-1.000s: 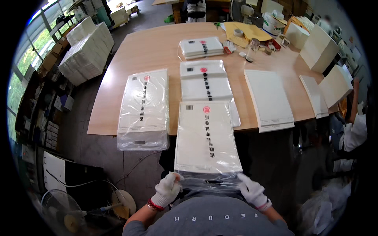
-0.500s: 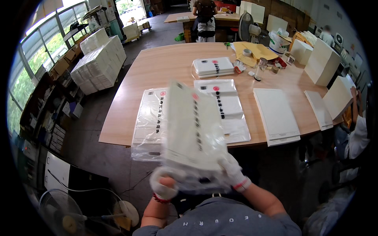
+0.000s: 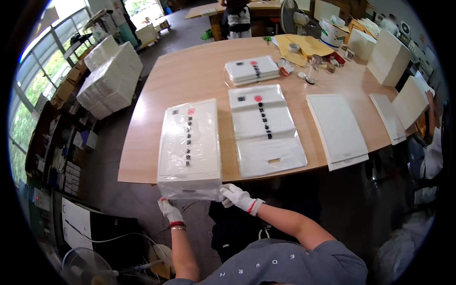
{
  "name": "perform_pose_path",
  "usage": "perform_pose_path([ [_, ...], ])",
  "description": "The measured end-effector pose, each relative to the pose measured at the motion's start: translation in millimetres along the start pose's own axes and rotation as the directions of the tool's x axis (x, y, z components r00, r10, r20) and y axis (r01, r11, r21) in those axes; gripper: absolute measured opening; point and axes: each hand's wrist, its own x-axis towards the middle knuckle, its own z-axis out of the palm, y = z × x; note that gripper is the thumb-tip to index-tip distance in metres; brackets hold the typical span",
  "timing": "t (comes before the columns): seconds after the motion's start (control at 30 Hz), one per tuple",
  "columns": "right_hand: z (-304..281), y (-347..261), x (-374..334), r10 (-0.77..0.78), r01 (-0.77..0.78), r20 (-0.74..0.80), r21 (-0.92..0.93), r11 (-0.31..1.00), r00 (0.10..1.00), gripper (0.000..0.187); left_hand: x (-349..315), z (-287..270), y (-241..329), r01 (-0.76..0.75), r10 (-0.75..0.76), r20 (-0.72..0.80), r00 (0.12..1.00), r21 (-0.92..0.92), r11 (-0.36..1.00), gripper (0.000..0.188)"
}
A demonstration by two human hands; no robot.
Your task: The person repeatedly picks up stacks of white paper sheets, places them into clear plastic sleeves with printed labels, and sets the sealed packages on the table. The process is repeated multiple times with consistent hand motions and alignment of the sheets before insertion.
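A clear plastic bag (image 3: 210,137) with white paper sheets inside lies at the table's near left edge, its loose mouth end hanging past the edge. It carries a red round mark and a column of black print. My left hand (image 3: 170,212), in a white knit glove, pinches the bag's lower left corner. The lower right corner is between the fingers of my gloved right hand (image 3: 240,198). Just right of it a flat, unfilled bag (image 3: 266,149) with a cut-out handle tops a pile. Farther right is a stack of white sheets (image 3: 338,126).
A folded bundle of bags (image 3: 252,71) lies behind the flat pile. Yellow envelopes (image 3: 304,47), tape rolls and a white bucket (image 3: 331,35) crowd the far right. Another person's arm (image 3: 431,111) is at the right edge. A standing fan (image 3: 90,266) is at lower left.
The filled bag, held up in front of me before, now lies on the left pile, lowered left and away. Both hands moved with it and still hold its corners.
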Motion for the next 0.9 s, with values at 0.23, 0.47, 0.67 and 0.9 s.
perform_pose_path([
  [0.23,-93,18,-88,0.196,-0.187,-0.238,0.059,0.981,0.951,0.032,-189,97,-10,-0.544,-0.299,0.893,0.336,0.443,0.713,0.016],
  [0.47,-136,9,-139,0.146,-0.117,-0.391,0.097,0.988,0.909,0.035,-244,300,-39,-0.903,0.128,0.945,0.301,0.239,0.358,0.017],
  [0.67,-160,-12,-143,0.079,-0.053,-0.319,0.091,0.994,0.944,0.036,-203,333,-57,-0.836,-0.186,0.944,0.271,0.327,0.441,0.017],
  [0.9,-163,-79,-43,-0.109,0.238,-0.497,0.204,0.950,0.861,0.031,-197,349,-29,-0.933,-0.193,0.981,-0.009,0.061,0.355,0.018],
])
